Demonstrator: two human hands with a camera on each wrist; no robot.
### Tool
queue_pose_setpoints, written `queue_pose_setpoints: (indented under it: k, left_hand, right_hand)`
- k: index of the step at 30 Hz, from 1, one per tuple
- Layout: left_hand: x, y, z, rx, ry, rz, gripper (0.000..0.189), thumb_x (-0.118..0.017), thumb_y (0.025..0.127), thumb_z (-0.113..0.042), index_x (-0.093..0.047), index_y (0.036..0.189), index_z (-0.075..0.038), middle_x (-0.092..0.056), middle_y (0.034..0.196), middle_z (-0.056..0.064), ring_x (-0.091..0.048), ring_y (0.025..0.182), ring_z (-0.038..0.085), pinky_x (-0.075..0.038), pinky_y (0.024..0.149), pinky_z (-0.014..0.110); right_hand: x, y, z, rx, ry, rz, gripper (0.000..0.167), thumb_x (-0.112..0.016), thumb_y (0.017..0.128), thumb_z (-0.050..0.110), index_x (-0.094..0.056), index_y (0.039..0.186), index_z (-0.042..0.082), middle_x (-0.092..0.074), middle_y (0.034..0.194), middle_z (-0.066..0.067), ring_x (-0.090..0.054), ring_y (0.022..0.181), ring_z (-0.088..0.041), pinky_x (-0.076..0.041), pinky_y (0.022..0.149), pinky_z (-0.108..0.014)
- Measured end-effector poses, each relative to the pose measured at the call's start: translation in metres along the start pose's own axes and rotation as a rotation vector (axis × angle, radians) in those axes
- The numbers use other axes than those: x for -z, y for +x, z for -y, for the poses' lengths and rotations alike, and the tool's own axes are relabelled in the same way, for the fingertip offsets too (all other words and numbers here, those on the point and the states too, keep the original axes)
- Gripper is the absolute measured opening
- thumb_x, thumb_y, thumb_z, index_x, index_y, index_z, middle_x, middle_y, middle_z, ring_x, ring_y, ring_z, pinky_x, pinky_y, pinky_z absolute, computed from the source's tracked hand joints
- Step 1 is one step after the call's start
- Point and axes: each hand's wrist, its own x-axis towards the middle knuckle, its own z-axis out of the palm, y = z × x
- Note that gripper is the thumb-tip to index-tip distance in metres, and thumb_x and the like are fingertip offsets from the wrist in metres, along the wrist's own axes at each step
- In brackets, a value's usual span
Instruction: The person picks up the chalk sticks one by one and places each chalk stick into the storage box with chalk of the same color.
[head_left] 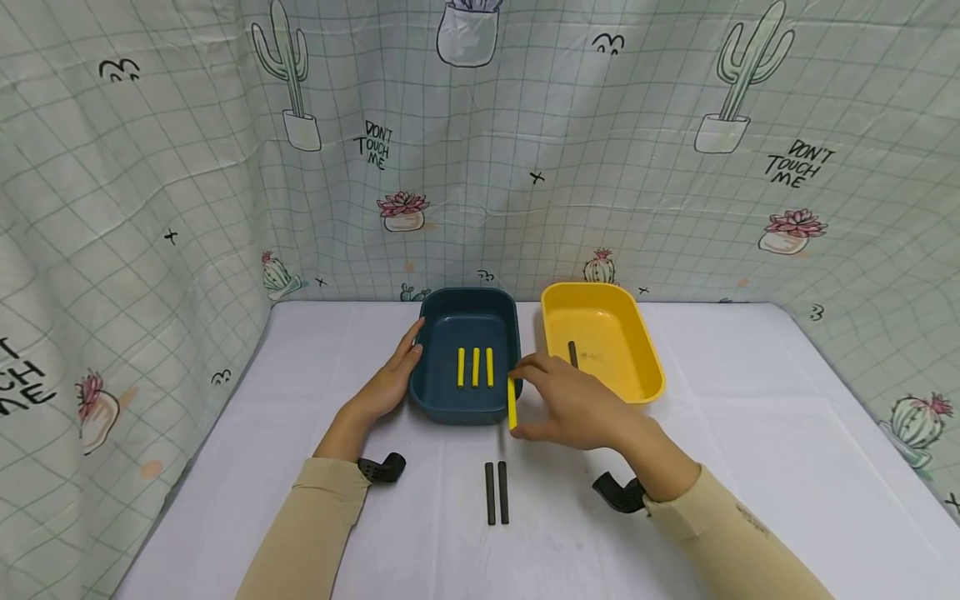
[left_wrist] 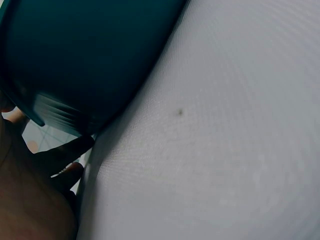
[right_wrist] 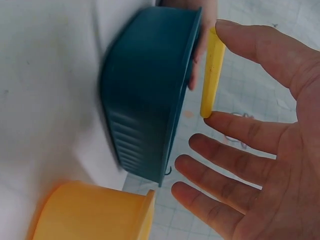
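In the head view my right hand point(head_left: 573, 404) pinches a yellow stick point(head_left: 512, 404) above the right rim of a dark blue basin point(head_left: 465, 415). The right wrist view shows thumb and index finger at the stick's two ends, with the other fingers spread. Three yellow sticks point(head_left: 476, 367) lie side by side inside the blue basin. My left hand point(head_left: 386, 385) rests against this basin's left side, its fingers extended along the outer wall. Two dark grey sticks point(head_left: 491, 493) lie on the table in front of the basin.
A yellow basin point(head_left: 651, 379) stands right of the blue one, with a dark stick point(head_left: 573, 354) inside; my right hand partly covers its near left side. White cloth covers the table point(head_left: 750, 400). Behind it hangs a checked curtain point(head_left: 480, 142) with cactus prints.
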Motion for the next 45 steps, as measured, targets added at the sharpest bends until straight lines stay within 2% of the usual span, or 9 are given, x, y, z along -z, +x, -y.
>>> queue_pose_setpoints:
  k: [10,20,30,45]
  left_hand:
    - [0.000,0.000,-0.002,0.006,0.001,0.000,0.055,-0.021,0.115,-0.044,-0.005,0.167,-0.040,0.001,0.177,0.001,0.001,0.163,0.032,-0.002,0.128,0.064]
    - [0.002,0.000,-0.001,-0.010,-0.012,0.007,0.055,-0.022,0.115,-0.043,-0.005,0.167,-0.038,0.001,0.177,0.003,0.002,0.163,0.032,-0.001,0.128,0.064]
    - [0.002,-0.001,-0.002,-0.023,-0.023,0.007,0.056,-0.023,0.115,-0.043,-0.005,0.167,-0.036,0.001,0.177,0.003,0.003,0.163,0.033,0.000,0.128,0.065]
    - [0.000,-0.001,-0.002,-0.010,-0.007,0.004,0.055,-0.021,0.115,-0.044,-0.004,0.167,-0.038,0.001,0.177,0.002,0.002,0.163,0.032,-0.002,0.128,0.064]
  right_hand:
    - [0.005,0.010,0.001,-0.007,0.003,0.004,0.076,-0.083,0.084,0.051,-0.058,0.145,0.013,-0.052,0.151,-0.006,-0.056,0.133,-0.024,-0.051,0.111,-0.046]
    - [0.010,0.022,0.002,0.034,0.016,-0.011,0.075,-0.084,0.084,0.047,-0.058,0.144,0.010,-0.053,0.149,-0.008,-0.057,0.131,-0.025,-0.050,0.112,-0.045]
    - [0.010,0.033,0.002,0.012,0.031,0.005,0.077,-0.084,0.085,0.050,-0.058,0.146,0.011,-0.052,0.150,-0.008,-0.056,0.133,-0.026,-0.047,0.115,-0.047]
    - [0.009,0.043,0.002,-0.033,0.066,0.022,0.076,-0.084,0.085,0.049,-0.057,0.146,0.012,-0.050,0.152,-0.007,-0.054,0.135,-0.026,-0.046,0.116,-0.048]
